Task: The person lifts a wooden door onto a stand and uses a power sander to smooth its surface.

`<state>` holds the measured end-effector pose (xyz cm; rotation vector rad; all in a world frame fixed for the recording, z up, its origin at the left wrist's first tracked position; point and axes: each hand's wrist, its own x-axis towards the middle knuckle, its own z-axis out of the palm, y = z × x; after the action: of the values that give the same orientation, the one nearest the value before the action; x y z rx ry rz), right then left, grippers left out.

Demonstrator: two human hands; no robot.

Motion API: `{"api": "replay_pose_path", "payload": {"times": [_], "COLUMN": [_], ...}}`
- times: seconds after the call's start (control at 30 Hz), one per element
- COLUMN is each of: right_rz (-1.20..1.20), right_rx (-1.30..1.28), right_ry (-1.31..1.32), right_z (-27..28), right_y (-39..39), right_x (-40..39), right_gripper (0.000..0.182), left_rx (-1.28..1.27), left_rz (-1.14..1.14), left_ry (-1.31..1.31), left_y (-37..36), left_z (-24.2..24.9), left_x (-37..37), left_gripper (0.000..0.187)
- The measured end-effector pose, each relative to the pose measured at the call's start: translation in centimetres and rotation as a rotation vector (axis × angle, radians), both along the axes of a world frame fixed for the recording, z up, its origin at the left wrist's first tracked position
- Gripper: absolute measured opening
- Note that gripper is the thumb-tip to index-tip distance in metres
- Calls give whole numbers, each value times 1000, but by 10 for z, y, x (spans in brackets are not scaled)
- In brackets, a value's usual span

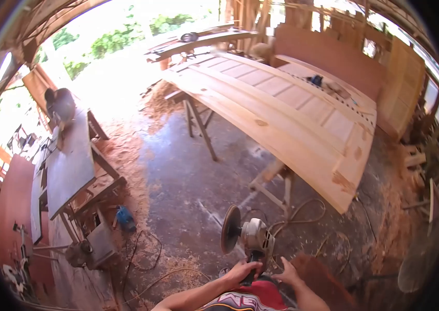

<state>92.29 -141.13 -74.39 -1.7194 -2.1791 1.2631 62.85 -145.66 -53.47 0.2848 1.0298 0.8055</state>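
An angle grinder point(255, 236) with a round sanding disc point(231, 229) is upright in front of my body, its disc facing left. My left hand point(243, 270) is wrapped around its dark handle. Just to the right of the tool, my right hand point(288, 272) has its fingers spread and grips nothing. A cord point(302, 222) loops across the floor behind the grinder. Beyond it, a large panelled wooden door point(261, 122) lies flat on trestles, its near corner ahead and to the right of the tool.
On the left stands a long workbench point(72, 166) with a machine point(61, 106) at its far end. A blue object point(125, 218) sits on the floor beside it. Sawdust point(126, 150) and cords cover parts of the floor. Wooden boards point(401, 85) lean at the back right.
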Motion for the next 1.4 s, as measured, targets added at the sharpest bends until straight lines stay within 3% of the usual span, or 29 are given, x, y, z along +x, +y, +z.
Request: {"api": "replay_pose_path", "payload": {"times": [0.07, 0.13, 0.2, 0.23, 0.33, 0.37, 0.43, 0.5, 0.53, 0.6, 0.7, 0.73, 0.83, 0.87, 0.9, 1.0, 1.1, 1.2, 1.3, 1.4], "right_rz": [-16, 61, 231, 391, 574, 363, -74, 296, 450, 289, 266, 284, 360, 392, 476, 504, 393, 292, 261, 136], "right_rx": [-6, -86, -245, -182, 230, -50, -620, -14, 287, 227, 138, 103, -168, -257, -306, -300, -341, -252, -174, -75], "right_ry": [223, 369, 429, 443, 433, 597, 871, 442, 223, 196, 85, 45, -6, -6, 4, 68, 95, 99, 188, 272], "right_z": [-21, -15, 37, 35, 18, 15, 61, 40, 42, 65, 124, 139, 160, 159, 136, 109, 133, 144, 161, 145], "right_y": [29, 58, 94, 111, 160, 174, 199, 257, 279, 295, 354, 367, 417, 426, 439, 455, 477, 493, 507, 520], "right_x": [-62, -119, -176, -202, -247, -264, -302, -295, -307, -313, -364, -388, -452, -474, -491, -564, -653, -734, -798, -851], "right_gripper": [112, 94, 65, 48, 43, 41, 38, 43, 45, 50, 53, 54, 62, 67, 76, 80, 84, 81, 75, 67], "left_rx": [82, 188, 266, 283, 292, 300, 315, 276, 300, 335, 140, 39, 98, -25, -30, 18, 138, 201, 292, 351], "left_rz": [-12, -38, -77, -96, -122, -136, -176, -189, -251, -369, -152, -159, -127, -162, -144, -141, -120, -108, -157, -266], "left_ry": [-12, 9, 73, 87, 61, 53, 52, 71, 228, 504, 1010, 1081, 1133, 1082, 1074, 1072, 1118, 1081, 1121, 1204], "left_y": [-3, 4, 20, 31, 72, 89, 131, 168, 190, 234, 284, 302, 316, 326, 328, 357, 386, 434, 489, 552], "left_z": [8, 10, 22, 25, 29, 28, 26, 42, 50, 44, -7, 11, -61, -47, -51, -71, -98, -90, -53, -11], "left_x": [-37, -72, -107, -126, -180, -201, -245, -295, -331, -392, -449, -463, -529, -547, -566, -647, -738, -832, -911, -960], "left_gripper": [19, 20, 22, 24, 28, 29, 29, 22, 25, 32, 50, 46, 48, 48, 48, 48, 47, 41, 38, 37]}}
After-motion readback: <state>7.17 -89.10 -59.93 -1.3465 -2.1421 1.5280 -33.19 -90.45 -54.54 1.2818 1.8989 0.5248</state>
